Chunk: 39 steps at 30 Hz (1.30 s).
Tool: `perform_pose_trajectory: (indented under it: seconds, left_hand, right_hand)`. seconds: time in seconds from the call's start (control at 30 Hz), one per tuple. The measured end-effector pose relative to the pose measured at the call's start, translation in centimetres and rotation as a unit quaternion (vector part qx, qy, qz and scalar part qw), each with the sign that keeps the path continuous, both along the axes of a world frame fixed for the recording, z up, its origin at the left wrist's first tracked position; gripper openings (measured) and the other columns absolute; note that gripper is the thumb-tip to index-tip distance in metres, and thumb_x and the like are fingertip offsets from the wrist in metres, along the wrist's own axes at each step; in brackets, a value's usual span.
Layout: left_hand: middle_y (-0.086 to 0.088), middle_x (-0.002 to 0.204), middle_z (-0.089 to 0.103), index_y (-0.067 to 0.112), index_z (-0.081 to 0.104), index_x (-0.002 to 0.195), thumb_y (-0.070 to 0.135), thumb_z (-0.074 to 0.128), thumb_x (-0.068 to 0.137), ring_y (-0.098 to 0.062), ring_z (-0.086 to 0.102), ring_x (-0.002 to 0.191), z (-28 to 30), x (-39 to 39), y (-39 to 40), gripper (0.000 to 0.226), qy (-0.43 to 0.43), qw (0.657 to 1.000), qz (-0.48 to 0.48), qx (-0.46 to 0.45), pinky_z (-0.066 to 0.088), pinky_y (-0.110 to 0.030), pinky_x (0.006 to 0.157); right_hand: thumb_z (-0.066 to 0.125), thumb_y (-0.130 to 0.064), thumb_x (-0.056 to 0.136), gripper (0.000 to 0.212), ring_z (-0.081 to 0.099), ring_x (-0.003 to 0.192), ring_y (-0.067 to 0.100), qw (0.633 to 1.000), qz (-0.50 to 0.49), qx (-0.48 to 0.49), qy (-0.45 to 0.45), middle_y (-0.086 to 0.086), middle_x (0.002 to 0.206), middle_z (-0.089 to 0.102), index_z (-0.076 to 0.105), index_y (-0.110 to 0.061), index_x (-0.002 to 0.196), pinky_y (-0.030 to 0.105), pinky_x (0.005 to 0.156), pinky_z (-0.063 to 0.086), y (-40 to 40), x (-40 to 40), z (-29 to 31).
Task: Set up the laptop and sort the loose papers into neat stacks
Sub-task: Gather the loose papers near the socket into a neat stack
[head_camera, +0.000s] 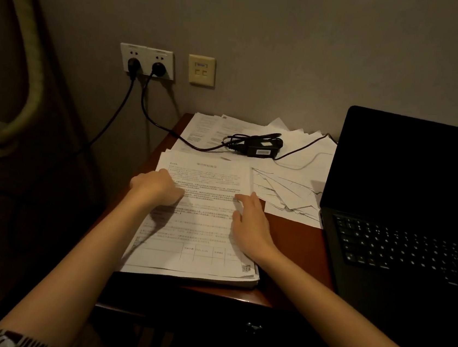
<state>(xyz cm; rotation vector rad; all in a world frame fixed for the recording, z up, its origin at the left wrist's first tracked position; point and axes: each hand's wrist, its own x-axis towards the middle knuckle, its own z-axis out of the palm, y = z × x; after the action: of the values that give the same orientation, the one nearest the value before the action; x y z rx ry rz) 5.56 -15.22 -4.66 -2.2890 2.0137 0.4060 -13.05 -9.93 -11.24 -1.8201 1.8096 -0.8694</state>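
- A thick pale hose (34, 45) runs down the wall at about 9 o'clock, ending in a round floor fitting.
- Two wall sockets (147, 60) at 11 o'clock each hold a black plug; a beige data port (201, 70) sits just to their right.
- The left hand (159, 186) rests on the upper left part of the paper stack (195, 235), fingers curled under, knuckles pressing the top sheet; whether it pinches a sheet I cannot tell.
- The stack lies at centre on the red-brown desk (286, 237), its near edge roughly squared.
- The right hand (250, 224) lies flat on the stack's right edge, fingers straight and slightly spread.
- At 12 o'clock the black power adapter (262, 148) and its cable lie on loose papers (288, 191) fanned toward 1 o'clock.
- The laptop (405, 222) stands open at 3 o'clock, screen dark, overlapping the loose papers.
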Motion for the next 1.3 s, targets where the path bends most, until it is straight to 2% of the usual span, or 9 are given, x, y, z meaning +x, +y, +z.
perform_pose_trajectory:
  seconds: [0.13,0.27,0.33,0.43,0.6,0.7,0.8,1.1,1.3]
  left_hand:
    - [-0.008,0.116,0.058,0.012,0.045,0.125,0.052,0.044,0.094,-0.024,0.053,0.102,-0.1,1.2,0.1,0.05,-0.013,1.0,0.011,0.014,0.032,-0.036,0.08]
    - [-0.004,0.094,0.055,0.012,0.05,0.121,0.049,0.045,0.094,-0.022,0.055,0.092,0.0,2.1,-0.3,0.046,-0.035,0.998,0.043,0.01,0.043,-0.035,0.081]
    - [-0.009,0.106,0.058,0.009,0.049,0.126,0.047,0.045,0.094,-0.029,0.056,0.104,0.5,1.8,-0.4,0.05,-0.08,0.995,0.067,0.001,0.045,-0.048,0.094]
    - [-0.016,0.138,0.047,0.009,0.039,0.138,0.048,0.053,0.091,-0.035,0.045,0.127,1.5,-0.2,-1.0,0.062,-0.145,0.988,0.018,-0.046,0.028,-0.062,0.106]
    - [-0.008,0.146,0.041,0.018,0.036,0.142,0.048,0.046,0.094,-0.025,0.034,0.136,0.1,-6.2,-3.7,0.057,-0.019,0.961,-0.184,-0.205,0.011,-0.055,0.116]
    - [-0.006,0.154,0.028,0.022,0.023,0.149,0.059,0.048,0.089,-0.023,0.02,0.144,-2.2,-8.3,-5.0,0.075,0.054,0.957,-0.195,-0.208,0.001,-0.054,0.116]
    - [-0.007,0.157,0.021,0.02,0.014,0.151,0.071,0.045,0.083,-0.024,0.014,0.145,-4.7,-8.3,-6.2,0.091,0.057,0.968,-0.166,-0.179,-0.001,-0.054,0.116]
    - [-0.005,0.157,0.02,0.015,0.013,0.151,0.066,0.038,0.086,-0.022,0.011,0.145,-6.5,-8.1,-6.8,0.087,0.075,0.969,-0.146,-0.182,-0.003,-0.051,0.117]
    - [-0.004,0.156,0.021,0.015,0.017,0.151,0.066,0.039,0.086,-0.021,0.012,0.145,-6.8,-8.2,-6.9,0.085,0.089,0.966,-0.14,-0.201,-0.003,-0.05,0.116]
  right_hand:
    - [0.04,-0.009,0.097,0.038,0.04,0.124,0.022,1.0,0.018,-0.023,0.004,0.001,0.14,0.036,0.044,-0.011,0.135,0.04,0.106,0.039,-0.3,1.8,-0.4]
    - [0.044,-0.014,0.098,0.04,0.042,0.125,0.019,0.999,0.044,-0.012,0.0,0.0,0.142,0.036,0.041,-0.011,0.137,0.032,0.102,0.041,-0.3,2.3,0.5]
    - [0.044,-0.019,0.099,0.041,0.044,0.125,0.019,0.999,0.036,-0.013,0.013,0.002,0.142,0.04,0.039,-0.012,0.139,0.031,0.1,0.039,-1.1,1.5,1.5]
    - [0.045,-0.016,0.097,0.04,0.043,0.127,0.021,0.997,0.001,-0.03,0.07,0.006,0.14,0.045,0.042,-0.012,0.137,0.033,0.103,0.036,-4.0,-1.0,2.7]
    - [0.044,-0.008,0.095,0.038,0.05,0.119,0.028,0.961,-0.02,-0.024,0.274,0.011,0.132,0.053,0.047,-0.01,0.132,0.039,0.092,0.044,-9.6,-5.5,4.8]
    - [0.047,-0.014,0.093,0.03,0.056,0.107,0.029,0.922,0.011,-0.026,0.387,0.011,0.12,0.06,0.051,-0.009,0.122,0.037,0.082,0.046,-11.4,-6.5,5.1]
    - [0.047,-0.018,0.092,0.024,0.059,0.1,0.029,0.886,0.045,-0.023,0.46,0.011,0.111,0.063,0.052,-0.01,0.115,0.035,0.075,0.045,-12.6,-6.6,5.0]
    - [0.052,-0.002,0.091,0.025,0.064,0.097,0.027,0.813,-0.005,0.01,0.582,0.008,0.107,0.065,0.06,-0.008,0.114,0.032,0.073,0.048,-15.7,-5.8,5.0]
    - [0.053,-0.006,0.091,0.025,0.063,0.102,0.028,0.822,-0.036,-0.002,0.568,0.009,0.112,0.064,0.062,-0.01,0.113,0.034,0.076,0.048,-17.7,-5.9,8.5]
